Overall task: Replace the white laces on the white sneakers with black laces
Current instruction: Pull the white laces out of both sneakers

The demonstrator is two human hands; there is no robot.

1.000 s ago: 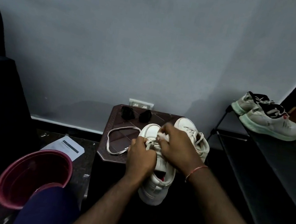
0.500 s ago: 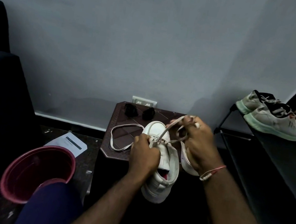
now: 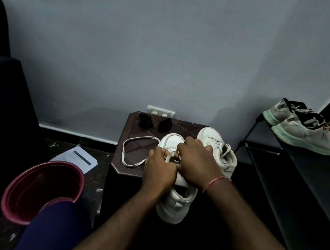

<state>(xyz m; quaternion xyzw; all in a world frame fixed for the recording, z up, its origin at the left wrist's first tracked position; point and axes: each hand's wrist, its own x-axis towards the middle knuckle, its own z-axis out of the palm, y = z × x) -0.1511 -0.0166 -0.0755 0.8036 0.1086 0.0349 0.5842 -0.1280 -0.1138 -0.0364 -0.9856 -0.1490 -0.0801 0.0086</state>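
Sneaker (image 3: 178, 199), white, lies with its toe on the small brown table (image 3: 128, 132) and its heel past the near edge; left hand (image 3: 160, 171) and right hand (image 3: 196, 164) meet over its front eyelets, fingers curled and pressed together, pinching the white lace (image 3: 171, 158) between them; fingertips mostly hidden. Second sneaker (image 3: 218, 147) stands just beside, still laced white; loose lace (image 3: 132, 166) lies looped on the table to the left; two bundles of black laces (image 3: 145, 121) sit at the table's far edge. Red tub (image 3: 43, 190) and paper (image 3: 78, 158) on the floor.
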